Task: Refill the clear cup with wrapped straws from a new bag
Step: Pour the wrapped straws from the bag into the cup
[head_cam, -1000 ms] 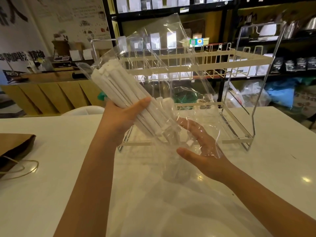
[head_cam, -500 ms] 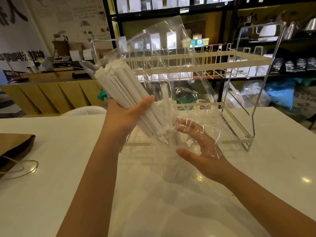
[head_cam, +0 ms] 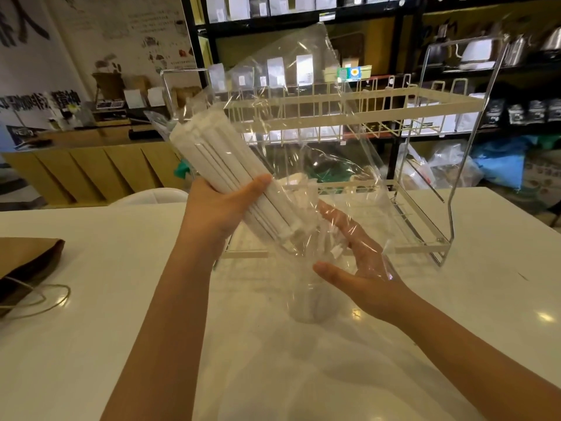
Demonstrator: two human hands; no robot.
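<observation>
My left hand (head_cam: 221, 208) grips a bundle of white wrapped straws (head_cam: 218, 165) through a clear plastic bag (head_cam: 303, 95), tilted with the lower ends pointing down and right. The bag's loose open end hangs over a clear cup (head_cam: 306, 302) standing on the white table (head_cam: 106, 299). A few straws (head_cam: 303, 202) appear to stand in the cup behind the film. My right hand (head_cam: 361, 268) is open, palm turned left, against the bag's loose film just right of the cup's mouth.
A cream wire two-tier rack (head_cam: 425, 101) stands on the table right behind the cup. A brown paper bag with string handles (head_cam: 27, 268) lies at the left edge. Dark shelves with packets and kettles fill the background.
The straw bundle has tipped a little steeper and shifted slightly right, with its lower ends closer over the cup. My right hand has stayed beside the cup.
</observation>
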